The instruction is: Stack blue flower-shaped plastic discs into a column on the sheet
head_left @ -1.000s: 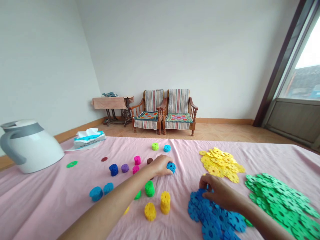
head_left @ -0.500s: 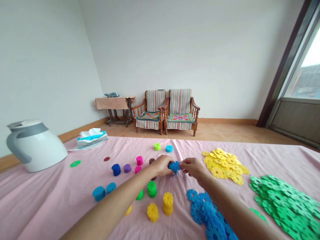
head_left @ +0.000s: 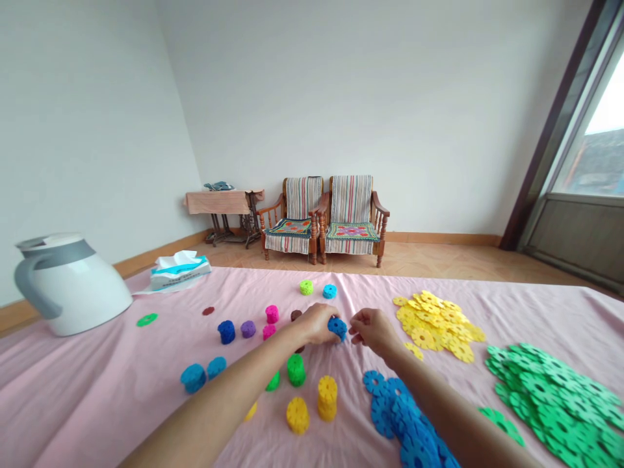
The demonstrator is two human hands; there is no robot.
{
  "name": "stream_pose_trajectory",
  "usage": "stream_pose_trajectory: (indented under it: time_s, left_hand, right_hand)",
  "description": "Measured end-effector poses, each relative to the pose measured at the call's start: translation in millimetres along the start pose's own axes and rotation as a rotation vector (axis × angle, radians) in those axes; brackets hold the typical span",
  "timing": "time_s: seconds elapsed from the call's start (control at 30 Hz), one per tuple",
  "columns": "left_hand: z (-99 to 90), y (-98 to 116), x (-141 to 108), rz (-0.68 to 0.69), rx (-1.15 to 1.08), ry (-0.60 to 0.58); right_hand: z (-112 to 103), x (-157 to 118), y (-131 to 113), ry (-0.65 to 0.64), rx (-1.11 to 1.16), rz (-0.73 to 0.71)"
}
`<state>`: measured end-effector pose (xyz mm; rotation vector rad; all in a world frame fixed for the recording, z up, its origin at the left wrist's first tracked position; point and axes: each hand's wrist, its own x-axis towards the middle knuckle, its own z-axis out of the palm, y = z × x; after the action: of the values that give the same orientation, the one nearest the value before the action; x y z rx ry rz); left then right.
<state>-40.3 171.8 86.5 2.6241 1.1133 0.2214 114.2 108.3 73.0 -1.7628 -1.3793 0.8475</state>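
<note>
My left hand (head_left: 319, 323) is closed around the side of a short stack of blue snowflake discs (head_left: 337, 328), low over the cloth. Just to the right of the stack is my right hand (head_left: 373, 330), its fingers curled, thumb and fingertips slightly apart, and no disc visible in them. Near my right forearm lies a loose pile of blue discs (head_left: 407, 419). Close to my left arm stand a green stack (head_left: 296, 370), two yellow stacks (head_left: 327, 398) and pink stacks (head_left: 272, 314). Brown discs (head_left: 296, 315) are partly hidden by my left hand.
A yellow disc pile (head_left: 436, 325) and a green disc pile (head_left: 560, 396) spread on the right of the pink cloth (head_left: 160, 383). Left stand a white kettle (head_left: 78, 286) and a tissue box (head_left: 179, 272). Lime (head_left: 306, 287) and light blue (head_left: 329, 291) stacks sit beyond my hands.
My right hand has come away from the blue discs, which it was touching before. The stack in my left hand is now tilted more upright and sits slightly further left.
</note>
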Motion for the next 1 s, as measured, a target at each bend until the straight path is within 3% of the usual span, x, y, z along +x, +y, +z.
stream_pose_trajectory:
  time_s: [0.23,0.4,0.67,0.83,1.0]
  left_hand:
    - [-4.5,2,-1,0.035,-0.025,-0.005]
    - [-3.7,0,-1,0.024,-0.063,0.0]
    - [-0.5,-9,-1,0.007,-0.161,-0.029]
    - [1.1,-14,-1,-0.016,-0.232,-0.047]
    - [1.2,-15,-1,-0.027,-0.299,-0.075]
  right_hand:
    - [-39,-45,4,-0.139,-0.31,-0.154]
    - [-45,-61,9,-0.272,-0.572,-0.145]
    - [-42,-47,26,-0.322,-0.357,-0.076]
    - [-40,-48,22,-0.276,-0.306,-0.104]
    - [-29,-60,16,-0.248,-0.439,-0.221]
